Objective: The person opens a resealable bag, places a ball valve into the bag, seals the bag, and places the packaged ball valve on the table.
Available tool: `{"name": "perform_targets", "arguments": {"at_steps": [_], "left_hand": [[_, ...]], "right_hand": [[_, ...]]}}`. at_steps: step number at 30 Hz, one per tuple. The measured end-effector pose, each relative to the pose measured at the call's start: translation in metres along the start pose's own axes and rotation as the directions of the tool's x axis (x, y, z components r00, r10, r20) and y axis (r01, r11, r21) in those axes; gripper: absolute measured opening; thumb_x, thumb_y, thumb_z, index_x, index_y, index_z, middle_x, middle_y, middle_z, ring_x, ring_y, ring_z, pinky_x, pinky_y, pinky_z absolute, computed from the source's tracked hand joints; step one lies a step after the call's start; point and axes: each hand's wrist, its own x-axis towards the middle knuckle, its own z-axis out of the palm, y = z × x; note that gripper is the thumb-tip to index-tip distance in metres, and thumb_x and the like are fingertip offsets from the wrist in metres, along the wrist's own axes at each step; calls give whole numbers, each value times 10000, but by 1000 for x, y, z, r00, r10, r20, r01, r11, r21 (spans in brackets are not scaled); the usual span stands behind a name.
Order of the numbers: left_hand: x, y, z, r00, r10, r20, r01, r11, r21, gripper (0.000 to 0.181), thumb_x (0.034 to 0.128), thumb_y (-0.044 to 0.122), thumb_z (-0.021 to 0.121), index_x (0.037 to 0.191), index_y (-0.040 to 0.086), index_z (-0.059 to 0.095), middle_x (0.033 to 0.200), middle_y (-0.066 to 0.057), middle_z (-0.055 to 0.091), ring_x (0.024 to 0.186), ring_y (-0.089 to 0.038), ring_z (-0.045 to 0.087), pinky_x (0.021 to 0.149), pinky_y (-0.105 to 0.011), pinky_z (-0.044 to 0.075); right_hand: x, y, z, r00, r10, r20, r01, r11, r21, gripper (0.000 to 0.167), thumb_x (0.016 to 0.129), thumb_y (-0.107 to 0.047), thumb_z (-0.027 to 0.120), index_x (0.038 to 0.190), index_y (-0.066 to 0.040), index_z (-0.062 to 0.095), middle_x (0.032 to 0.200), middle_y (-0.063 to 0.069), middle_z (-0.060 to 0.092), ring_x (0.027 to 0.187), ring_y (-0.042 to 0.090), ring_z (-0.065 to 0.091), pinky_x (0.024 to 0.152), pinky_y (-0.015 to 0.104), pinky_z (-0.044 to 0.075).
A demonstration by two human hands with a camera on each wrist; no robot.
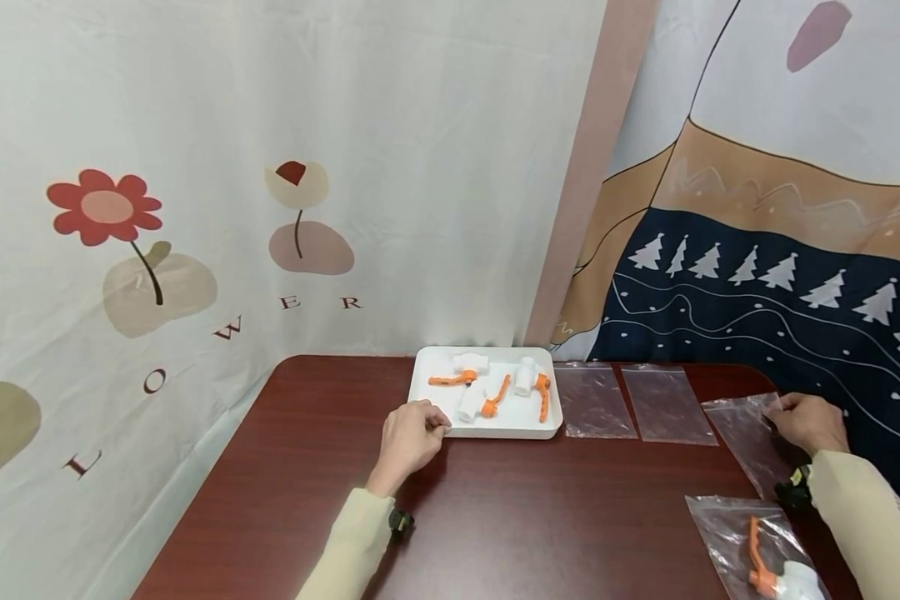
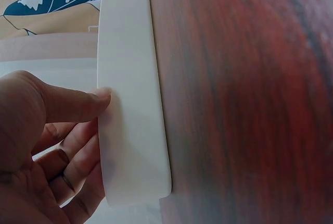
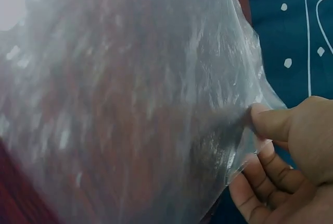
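My left hand (image 1: 411, 442) is at the near left corner of a white tray (image 1: 457, 432). In the left wrist view the thumb (image 2: 86, 104) lies against the rim, and the other fingers curl behind the wall. Three white plastic ball valves with orange handles lie in the tray: one at the back (image 1: 471, 363), one in front (image 1: 471, 406) and one at the right (image 1: 525, 377). At the table's right edge my right hand (image 1: 812, 422) pinches the edge of a clear plastic bag (image 1: 742, 429). Through the bag, in the right wrist view, shows the brown table.
Two more clear bags, one beside the tray (image 1: 594, 400) and another to its right (image 1: 667, 404), lie flat on the dark red table (image 1: 540, 508). Near the front right lies a bag (image 1: 708, 521) holding a ball valve (image 1: 795, 579). Printed curtains (image 1: 435, 167) hang behind the table.
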Motion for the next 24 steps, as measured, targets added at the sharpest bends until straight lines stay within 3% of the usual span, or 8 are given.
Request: {"name": "perform_targets", "arguments": {"at_steps": [4,8,13,18,24], "left_hand": [[-1,0,1,1000,0,0,0,1000,1,155,791,151,825,736,288,778,744,170,658,682,-73,627,618,-293,483],[-1,1,0,1000,-2,1,2,1000,-3,147,792,150,827,739,280,783,748,165,661,681,-80,630,617,-300,485],[-2,1,1,1000,-2,0,2,1000,-10,152,791,145,825,736,280,781,749,163,663,683,-83,633,622,-303,487],[-2,0,1,1000,-5,-6,5,1000,-8,155,789,145,828,735,282,781,749,168,662,683,-83,634,622,-303,489],[-1,0,0,1000,-2,-7,2,1000,-6,143,788,146,824,740,275,785,741,167,651,681,-81,628,624,-298,484]], "right_hand": [[-4,-3,-4,999,-35,-20,35,999,-6,316,977,-164,600,1047,139,656,878,283,666,775,361,571,544,323,420],[-10,-6,-12,997,-73,-38,72,997,-36,305,960,-142,626,1043,147,676,935,329,674,790,379,593,548,350,461],[-15,-8,-22,995,-88,-53,86,996,-36,292,957,-137,639,1047,138,687,1041,381,641,856,416,561,571,311,414],[-18,-12,-31,989,-119,-88,116,993,-33,289,957,-134,655,1021,147,678,964,357,663,791,368,566,534,290,395],[-23,-18,-37,986,-70,-150,63,997,-48,287,976,-122,631,1040,157,653,937,353,663,772,385,590,513,294,387]]}}
